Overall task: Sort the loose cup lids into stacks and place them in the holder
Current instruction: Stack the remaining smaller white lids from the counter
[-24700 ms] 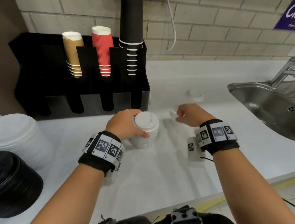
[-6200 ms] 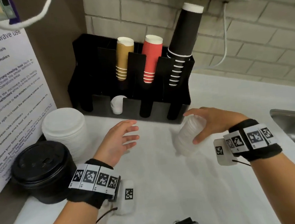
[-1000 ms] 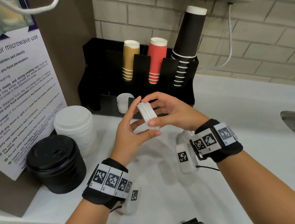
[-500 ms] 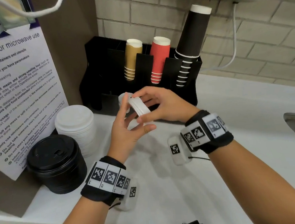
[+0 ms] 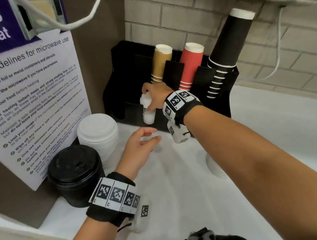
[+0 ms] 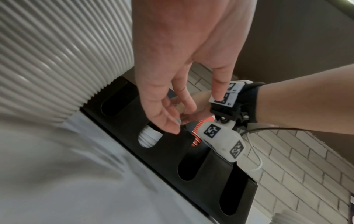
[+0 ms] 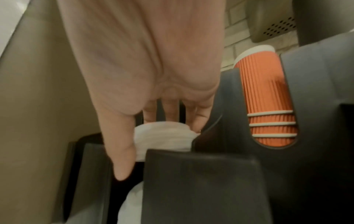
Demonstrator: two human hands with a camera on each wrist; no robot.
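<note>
I am lowering a small stack of white lids (image 5: 145, 100) into a front slot of the black holder (image 5: 219, 103), my right hand (image 5: 156, 99) pinching it above lids already in there. My left hand (image 5: 139, 150) is hanging slack and empty before the holder. The big white stack (image 5: 97, 132) and black stack (image 5: 76, 175) left of the holder are, I judge, waiting. Only the left wrist view is showing the two bare slots further along.

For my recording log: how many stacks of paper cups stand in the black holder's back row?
3. The tan stack is furthest left, the red ribbed stack in the middle, the tall black stack on the right, all in the black holder. The right hand may hide more.
</note>
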